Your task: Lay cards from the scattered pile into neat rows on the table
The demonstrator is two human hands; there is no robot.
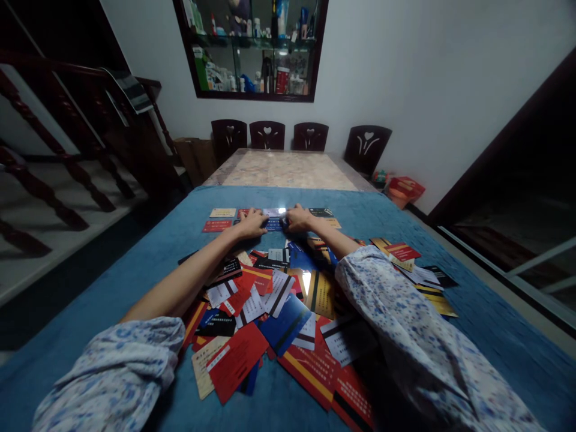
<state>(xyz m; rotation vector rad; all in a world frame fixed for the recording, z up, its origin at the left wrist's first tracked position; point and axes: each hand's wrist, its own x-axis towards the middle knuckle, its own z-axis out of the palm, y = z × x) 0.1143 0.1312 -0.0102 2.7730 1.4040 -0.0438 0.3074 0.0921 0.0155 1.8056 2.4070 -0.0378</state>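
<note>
Near the far part of the blue cloth, my left hand (254,223) rests on two rows of laid-out cards, its fingers spread over a red card (243,212). A dark blue card (274,224) lies flat between my two hands. My right hand (297,219) is at that card's right end, fingers bent but apart, touching down on the row; its fingertips are partly dark and blurred. Also in the rows are a cream card (222,212), a red card (217,226) and a black card (321,212). My hands cover some of the others.
A loose heap of overlapping cards (288,318) spreads under and between my forearms. A smaller pile (425,276) lies to the right on the blue cloth (148,264). Beyond are a bare marble tabletop (288,170), several dark chairs (266,134) and a railing (67,150) at left.
</note>
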